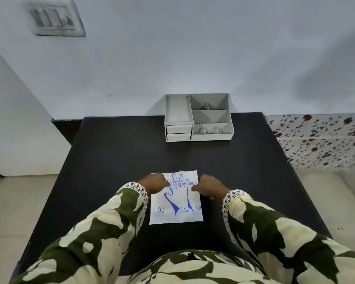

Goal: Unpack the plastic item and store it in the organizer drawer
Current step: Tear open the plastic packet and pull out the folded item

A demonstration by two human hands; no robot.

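We are pressing our left hand (156,182) and right hand (209,186), both loosely curled, onto the glove packet (176,203) (white, blue print), lying flat on the black table (119,160), well apart from the organizer (198,117).

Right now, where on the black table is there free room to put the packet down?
Bare table lies between the glove packet and the white organizer, also along both side edges. It is crowded only near the front, where the left hand and right hand rest on the packet.
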